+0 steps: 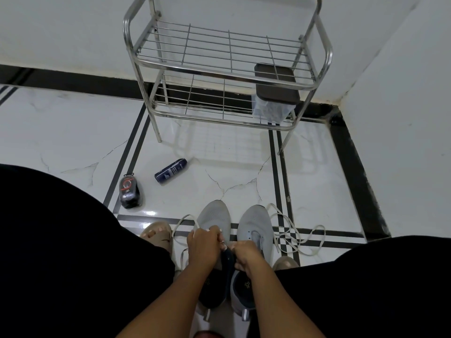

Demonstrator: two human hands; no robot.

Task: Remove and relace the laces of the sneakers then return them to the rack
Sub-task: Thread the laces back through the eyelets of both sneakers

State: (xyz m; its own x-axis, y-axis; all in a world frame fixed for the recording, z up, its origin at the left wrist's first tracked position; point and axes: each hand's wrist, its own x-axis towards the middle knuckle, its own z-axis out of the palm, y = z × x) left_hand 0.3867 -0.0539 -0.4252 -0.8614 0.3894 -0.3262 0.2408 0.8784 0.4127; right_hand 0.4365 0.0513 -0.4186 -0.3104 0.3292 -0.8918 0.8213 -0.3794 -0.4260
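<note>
Hands: left hand [203, 242] pinches lace [185, 222]; right hand [245, 254] grips left sneaker [216, 219] tongue.
Done: right sneaker [256, 228] unlaced, its loose lace [297, 236] at 3 o'clock.
Left: relacing; rack [227, 69], 12 o'clock.

Both forearms extended forward, converging at centre. Left hand [203, 242] fisted, fingers [214, 231] curled, knuckles up. Right hand [245, 254] likewise clenched, just beside left, thumbs nearly meeting.

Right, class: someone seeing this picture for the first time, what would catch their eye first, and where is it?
First, the two hands, left hand and right hand, low in the middle, working at the left sneaker of a grey pair; the right sneaker sits beside it. A loose white lace sprawls on the floor to the right. Beyond stands a steel rack against the wall.
</note>
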